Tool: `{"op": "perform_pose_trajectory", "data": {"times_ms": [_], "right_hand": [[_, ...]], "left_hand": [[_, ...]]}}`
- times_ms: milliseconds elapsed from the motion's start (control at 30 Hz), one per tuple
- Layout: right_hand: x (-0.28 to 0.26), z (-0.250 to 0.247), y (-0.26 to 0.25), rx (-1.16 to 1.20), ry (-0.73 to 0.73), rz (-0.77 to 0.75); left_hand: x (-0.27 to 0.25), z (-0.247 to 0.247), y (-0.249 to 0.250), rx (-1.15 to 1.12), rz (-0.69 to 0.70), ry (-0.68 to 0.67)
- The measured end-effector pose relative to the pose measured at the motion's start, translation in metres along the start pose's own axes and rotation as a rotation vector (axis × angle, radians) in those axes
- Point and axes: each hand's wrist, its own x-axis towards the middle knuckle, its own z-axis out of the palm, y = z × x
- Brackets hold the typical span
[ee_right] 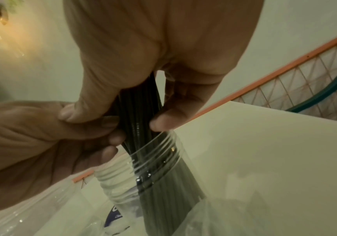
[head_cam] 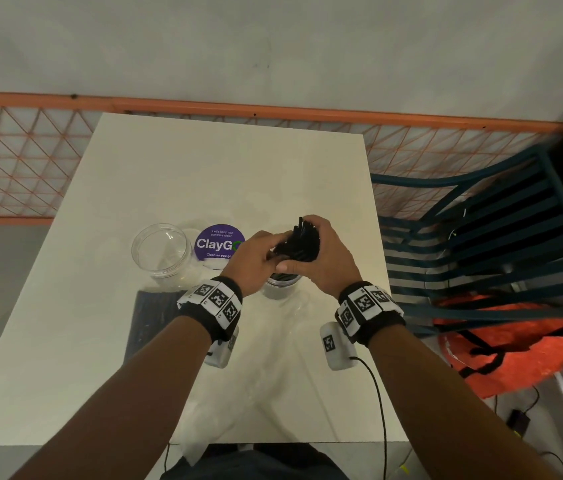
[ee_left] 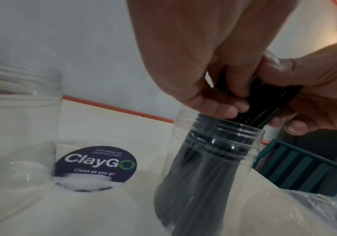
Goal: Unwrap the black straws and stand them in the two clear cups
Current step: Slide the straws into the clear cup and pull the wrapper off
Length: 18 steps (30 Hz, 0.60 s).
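Note:
A thick bundle of black straws (head_cam: 300,244) stands with its lower ends inside a clear cup (head_cam: 282,284), fanning out toward the cup's bottom (ee_left: 194,178). Both hands grip the bundle just above the rim. My right hand (head_cam: 321,251) wraps thumb and fingers round the straws (ee_right: 139,115). My left hand (head_cam: 256,258) pinches the same bundle (ee_left: 264,102) from the left. The cup (ee_right: 157,161) has a threaded rim. A second clear cup (head_cam: 161,250) stands empty at the left, also seen close in the left wrist view (ee_left: 18,135).
A purple round ClayGo sticker (head_cam: 219,243) lies on the white table (head_cam: 204,168) between the cups. A dark pack (head_cam: 150,323) lies under my left forearm. Clear plastic wrap (ee_right: 32,212) lies near the cup. A teal slatted chair (head_cam: 481,244) and orange bag (head_cam: 515,348) stand right.

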Motion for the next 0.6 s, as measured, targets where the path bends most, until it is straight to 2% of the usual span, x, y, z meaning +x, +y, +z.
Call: {"op": "perform_pose_trajectory", "data": {"times_ms": [200, 400, 600], "right_hand": [[0.004, -0.005, -0.01, -0.012, 0.021, -0.026], [0.015, -0.002, -0.016, -0.217, 0.023, -0.065], [0.016, 0.001, -0.013, -0.314, 0.166, -0.135]], "left_hand": [[0.001, 0.003, 0.006, 0.191, 0.133, 0.034], [0.005, 0.008, 0.002, 0.202, 0.107, 0.06], [0.007, 0.003, 0.002, 0.21, 0.093, 0.038]]}}
